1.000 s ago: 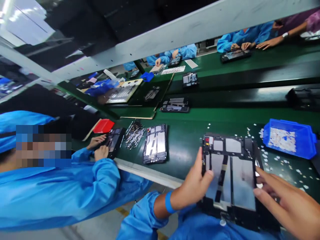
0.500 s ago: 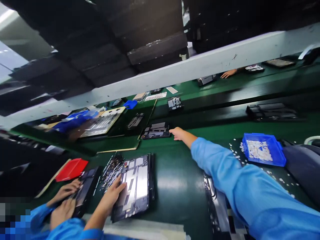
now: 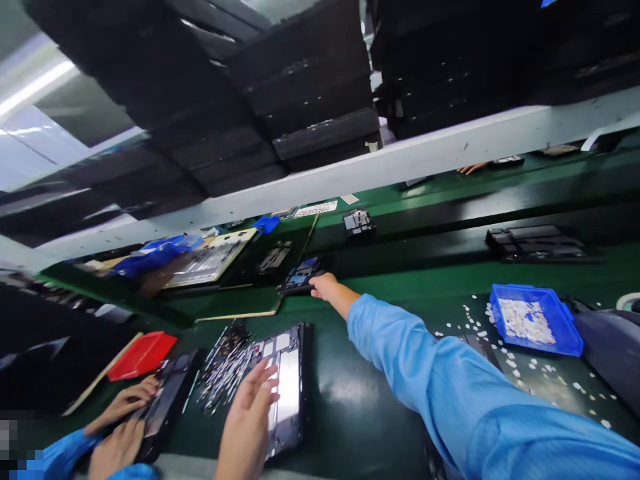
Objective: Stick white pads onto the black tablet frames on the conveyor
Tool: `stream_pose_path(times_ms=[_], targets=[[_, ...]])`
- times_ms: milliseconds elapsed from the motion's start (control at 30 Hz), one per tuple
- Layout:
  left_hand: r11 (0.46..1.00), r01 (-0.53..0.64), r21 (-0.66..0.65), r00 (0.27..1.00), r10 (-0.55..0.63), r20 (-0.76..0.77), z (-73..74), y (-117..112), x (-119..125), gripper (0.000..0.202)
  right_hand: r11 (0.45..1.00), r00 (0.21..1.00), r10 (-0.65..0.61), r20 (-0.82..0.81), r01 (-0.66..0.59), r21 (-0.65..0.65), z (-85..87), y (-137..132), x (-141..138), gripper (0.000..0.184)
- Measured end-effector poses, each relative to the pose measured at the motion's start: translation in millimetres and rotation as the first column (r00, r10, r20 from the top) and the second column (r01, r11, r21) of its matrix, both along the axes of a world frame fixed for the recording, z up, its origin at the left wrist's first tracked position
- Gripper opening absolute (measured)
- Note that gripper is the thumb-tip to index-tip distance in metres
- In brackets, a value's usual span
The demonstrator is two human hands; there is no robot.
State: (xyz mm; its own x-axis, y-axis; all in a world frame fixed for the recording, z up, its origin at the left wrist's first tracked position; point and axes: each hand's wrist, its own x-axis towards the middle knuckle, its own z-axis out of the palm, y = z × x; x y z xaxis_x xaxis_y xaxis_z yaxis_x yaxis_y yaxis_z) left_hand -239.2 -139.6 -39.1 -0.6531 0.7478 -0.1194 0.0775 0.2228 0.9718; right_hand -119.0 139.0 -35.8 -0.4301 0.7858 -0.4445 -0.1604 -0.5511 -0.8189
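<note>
Out at arm's length, my right hand (image 3: 326,287) grips the right end of a flat black device (image 3: 302,272) with shiny panels. It sits at the near edge of the dark lane, beside the wooden-edged board. Nearer me, my left hand (image 3: 249,413) is raised with fingers apart and holds nothing. Behind it lies a stack of flat black devices (image 3: 289,380), the top one with silver panels, partly covered by the hand. Against the stack's left side is a pile of thin metal strips (image 3: 225,367).
At left, a co-worker's hands (image 3: 123,413) work on another black device (image 3: 169,397) beside a red tray (image 3: 143,355). At right stands a blue tray (image 3: 567,333) of small white pieces, with more scattered around. A white shelf beam (image 3: 400,157) crosses above the bench.
My right hand has moved left with the device, which is now tilted. My left hand has come off the device stack and risen. The view has tipped upward slightly.
</note>
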Motion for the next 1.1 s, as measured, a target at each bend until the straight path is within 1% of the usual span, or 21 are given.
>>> stream_pose_path(times_ms=[67,100,200,267,333,433,500,567,633,733,800,867,967,1033,1100], targets=[[0.999,0.021,0.033,0.996,-0.024,0.085,0.3,-0.3,31.2,0.071,1.0,1.0,-0.013,0.013,0.013,-0.024,-7.1,2.2,5.1,0.043],[0.998,0.048,0.041,0.991,-0.053,0.122,0.1,2.1,44.6,0.069,0.999,0.999,-0.023,0.023,0.024,-0.03,-12.3,3.1,7.4,0.043],[0.992,0.111,0.066,0.959,-0.125,0.255,-1.0,17.5,71.8,0.066,0.998,0.998,-0.034,0.044,0.036,-0.05,-30.9,7.8,10.0,0.043],[0.989,0.116,0.091,0.934,-0.14,0.33,-1.3,28.2,81.5,0.064,0.997,0.998,-0.047,0.05,0.05,-0.066,-42.7,12.3,6.7,0.043],[0.986,0.12,0.119,0.915,-0.157,0.373,-2.0,34.0,88.8,0.062,0.994,0.997,-0.062,0.039,0.065,-0.086,-52.9,16.1,-2.1,0.043],[0.978,0.151,0.143,0.884,-0.198,0.423,-5.9,33.9,97.2,0.059,0.988,0.996,-0.091,0.008,0.091,-0.125,-64.6,19.4,-25.7,0.043],[0.978,0.156,0.142,0.862,-0.205,0.464,-10.4,31.7,100.2,0.058,0.981,0.991,-0.132,0.0,0.131,-0.146,-69.4,21.7,-44.0,0.043],[0.981,0.134,0.14,0.847,-0.186,0.498,-15.9,30.2,100.8,0.058,0.97,0.983,-0.186,0.006,0.184,-0.156,-71.5,25.4,-58.4,0.043],[0.985,0.103,0.141,0.839,-0.163,0.519,-21.4,29.6,99.9,0.058,0.96,0.972,-0.235,0.014,0.234,-0.156,-71.8,30.4,-65.0,0.043],[0.987,0.082,0.136,0.828,-0.144,0.542,-24.8,34.5,95.6,0.055,0.951,0.962,-0.272,-0.001,0.269,-0.15,-71.7,36.1,-61.7,0.043],[0.99,0.079,0.117,0.812,-0.132,0.569,-20.6,46.6,88.4,0.05,0.954,0.962,-0.271,-0.029,0.264,-0.143,-73.1,36.1,-54.8,0.043],[0.996,0.039,0.08,0.802,-0.079,0.592,-11.7,68.9,75.4,0.045,0.959,0.964,-0.259,-0.056,0.249,-0.138,-75.5,33.2,-46.7,0.043],[0.997,-0.064,0.036,0.8,0.029,0.599,2.2,116.1,47.3,0.041,0.964,0.965,-0.248,-0.09,0.236,-0.121,-77.4,27.8,-31.8,0.043],[0.992,-0.12,0.032,0.793,0.076,0.604,5.8,148.7,30.4,0.045,0.967,0.963,-0.245,-0.114,0.234,-0.099,-75.1,25.5,-19.2,0.043],[0.985,-0.168,0.034,0.78,0.112,0.616,4.2,176.9,22.4,0.05,0.97,0.961,-0.239,-0.139,0.232,-0.069,-69.7,23.0,-5.0,0.042]])
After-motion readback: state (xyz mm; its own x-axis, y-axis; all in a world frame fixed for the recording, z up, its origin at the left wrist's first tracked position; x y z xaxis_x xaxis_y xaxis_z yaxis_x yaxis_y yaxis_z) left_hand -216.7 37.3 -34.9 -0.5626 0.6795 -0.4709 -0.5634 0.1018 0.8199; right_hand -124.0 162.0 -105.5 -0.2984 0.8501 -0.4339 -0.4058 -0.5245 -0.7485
